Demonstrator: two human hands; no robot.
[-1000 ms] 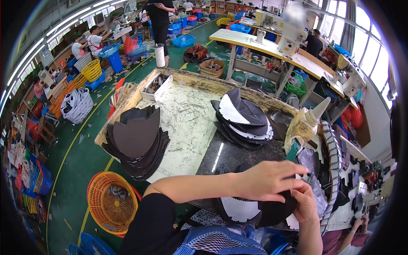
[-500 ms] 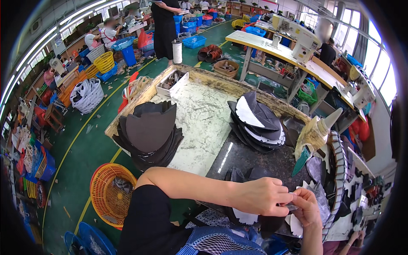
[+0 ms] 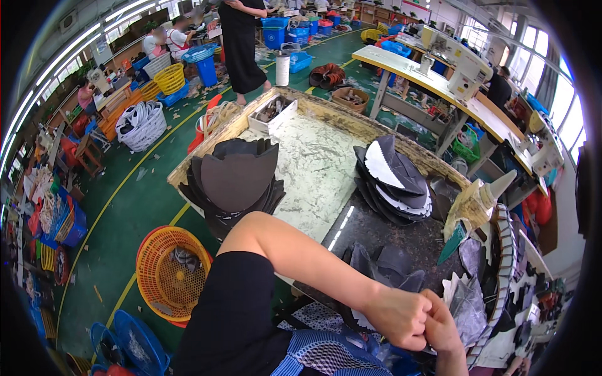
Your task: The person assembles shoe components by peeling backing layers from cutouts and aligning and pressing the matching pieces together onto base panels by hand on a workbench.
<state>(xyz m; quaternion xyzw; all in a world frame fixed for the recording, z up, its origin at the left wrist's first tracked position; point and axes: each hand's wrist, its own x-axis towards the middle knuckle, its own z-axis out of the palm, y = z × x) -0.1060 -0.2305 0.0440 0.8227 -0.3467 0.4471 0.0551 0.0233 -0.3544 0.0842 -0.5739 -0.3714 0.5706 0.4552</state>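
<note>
My left hand (image 3: 401, 318) and my right hand (image 3: 444, 324) press together above the near edge of the worktable (image 3: 307, 166). Both have their fingers closed, and whatever is pinched between them is hidden. Just beyond lie loose black cut pieces (image 3: 396, 268) on a dark slab (image 3: 370, 233). Beside my right hand is a crumpled grey sheet piece (image 3: 468, 313). Farther off stands a pile of black and white pieces with zigzag edges (image 3: 395, 182). Another pile, of dark brown pieces (image 3: 233, 178), sits beyond my left forearm.
A glue-crusted pot with a cone (image 3: 476, 203) and a green flat tool (image 3: 451, 244) stand at the right. A small white box (image 3: 273, 114) sits in the table's far corner. On the floor at left is an orange basket (image 3: 172, 276). Sewing machines (image 3: 461, 69) stand beyond.
My hands have moved down toward me and closed together; earlier, a small translucent bit showed between their fingertips. The whole view has shifted slightly.
</note>
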